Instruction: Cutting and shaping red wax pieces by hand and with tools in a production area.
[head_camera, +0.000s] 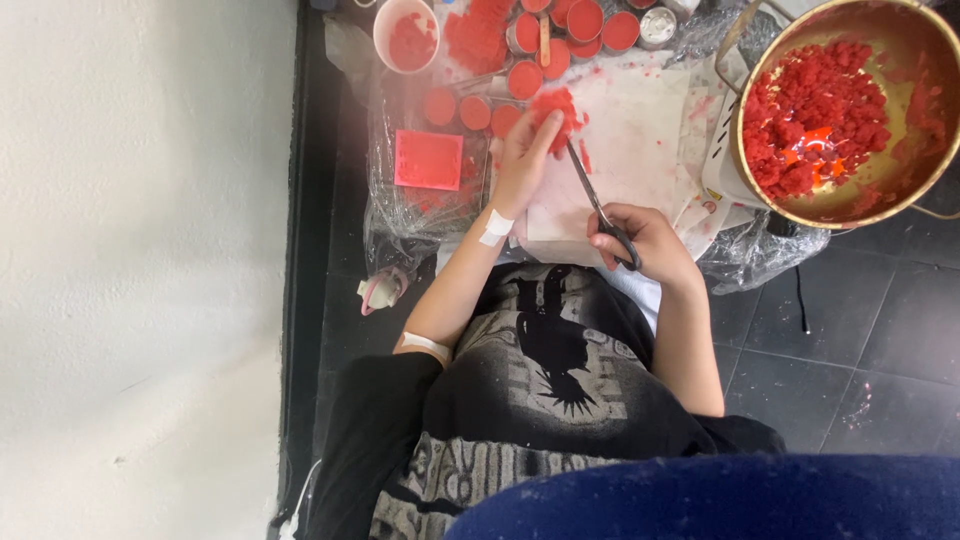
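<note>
Left hand holds a red wax lump; right hand works the scissors at it.

L hand fingers pinch the red lump from the side, above the white paper sheet on the desk, w/ a white bandage strip at the wrist. R hand fingers are closed through the scissor handles, near the body; blades point up-left and the tips reach just under the lump, blades look nearly together. Left of the L hand lies a flat pink square block on clear plastic wrap. Behind the lump stand several small round tins filled w/ red wax, and a white cup w/ red pieces. At right, a big brass-colour pot holds many red wax chunks, partly melted in the middle. Dark tile floor below the pot.
</note>
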